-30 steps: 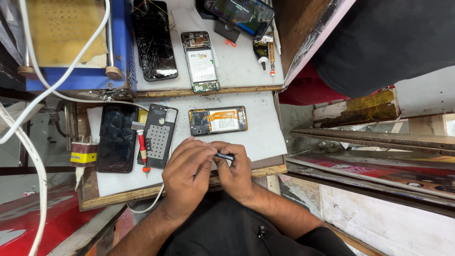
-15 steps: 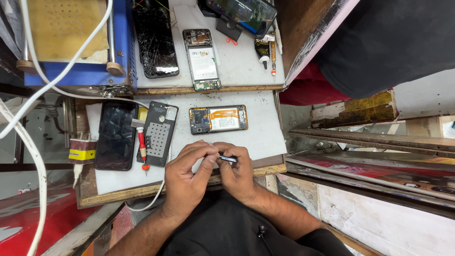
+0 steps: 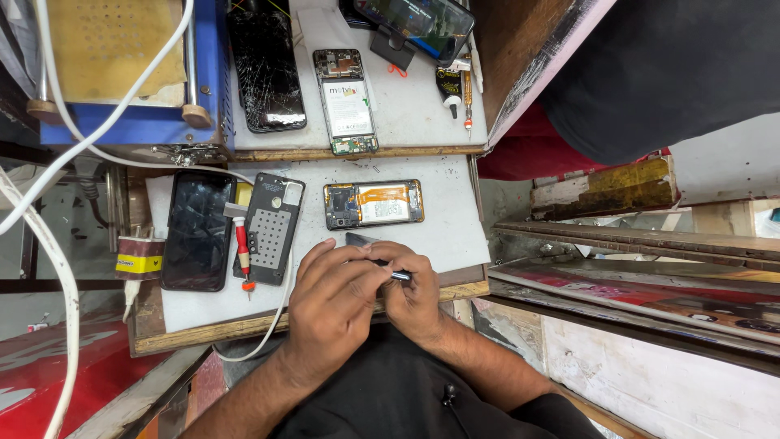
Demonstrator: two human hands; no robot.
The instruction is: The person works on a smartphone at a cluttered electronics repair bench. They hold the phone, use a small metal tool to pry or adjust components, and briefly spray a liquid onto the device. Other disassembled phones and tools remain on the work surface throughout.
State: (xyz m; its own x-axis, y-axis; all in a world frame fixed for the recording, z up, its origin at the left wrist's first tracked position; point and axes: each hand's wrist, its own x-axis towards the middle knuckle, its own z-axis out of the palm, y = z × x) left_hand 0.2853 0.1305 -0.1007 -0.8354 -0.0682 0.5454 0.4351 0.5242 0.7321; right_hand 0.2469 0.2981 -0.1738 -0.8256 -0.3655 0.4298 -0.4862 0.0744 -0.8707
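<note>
Cluttered on two levels, the white counter [image 3: 455,236] ran along a wooden front edge, against which both hands worked. Open room lay to the right of the hands, on the bare strip of counter near its right edge; the left half was occupied. The left hand [image 3: 337,305] was curled nearly closed, its fingers bent over a small dark part [image 3: 359,240] and touching a slim metal tool [image 3: 394,273]. The right hand [image 3: 414,293] was likewise closed, pinching the same tool at its tip end. Whether the left hand gripped the dark part could not be told. Just beyond the hands lay an opened phone [image 3: 374,203], apart from them. Farther left rested a grey back cover [image 3: 272,228], a red screwdriver [image 3: 242,252] and a black screen [image 3: 197,230].
</note>
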